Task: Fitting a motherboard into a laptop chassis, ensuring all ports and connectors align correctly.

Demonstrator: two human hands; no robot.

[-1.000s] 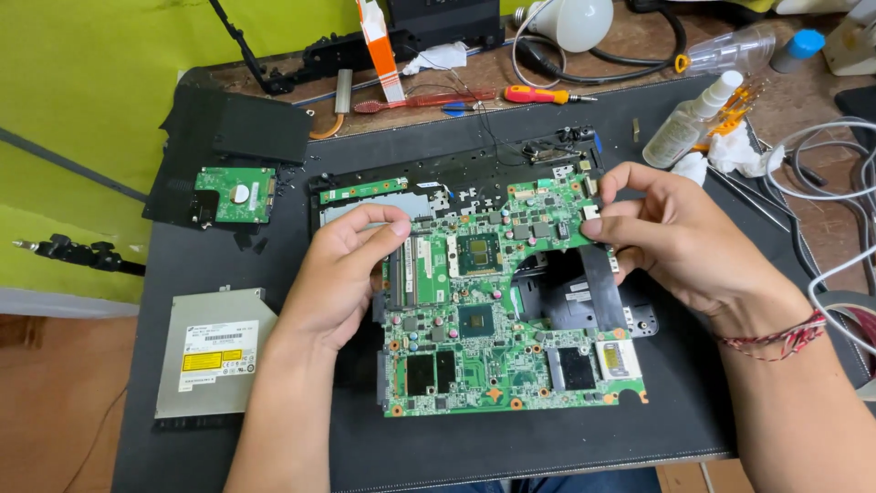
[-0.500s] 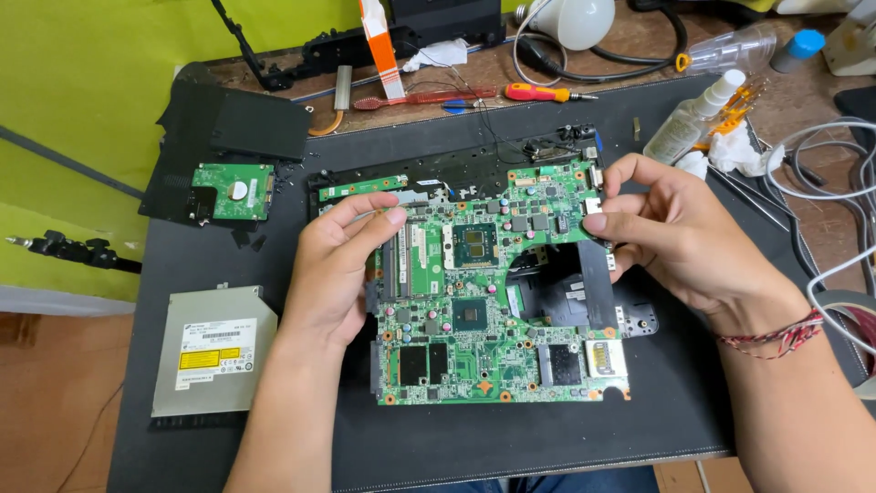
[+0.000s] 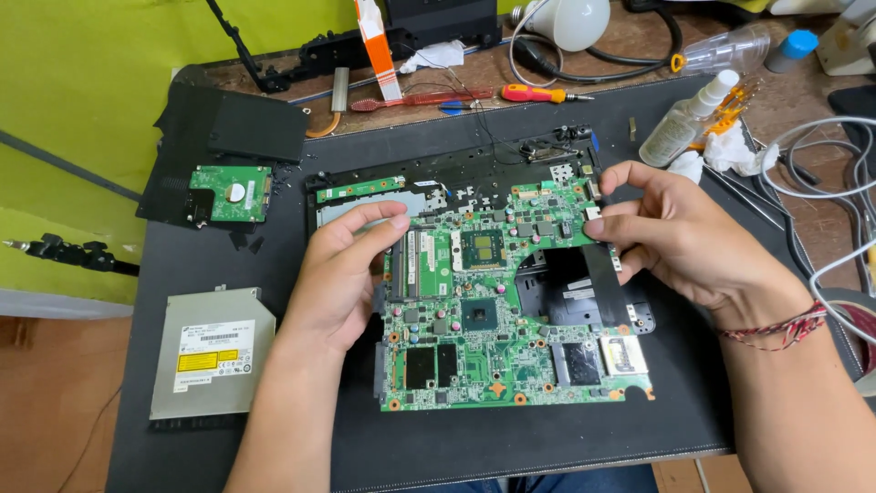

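Both hands grip the green motherboard: left hand pinching its left edge, right hand its top-right corner; board has shifted slightly lower, lifting free.

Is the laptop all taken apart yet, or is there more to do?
Lots is out already: the silver disc drive and small green hard drive lie aside on the black mat. Right now the left hand and right hand grip the big green motherboard by its edges, over the black laptop base. Left: the board is not yet set aside.
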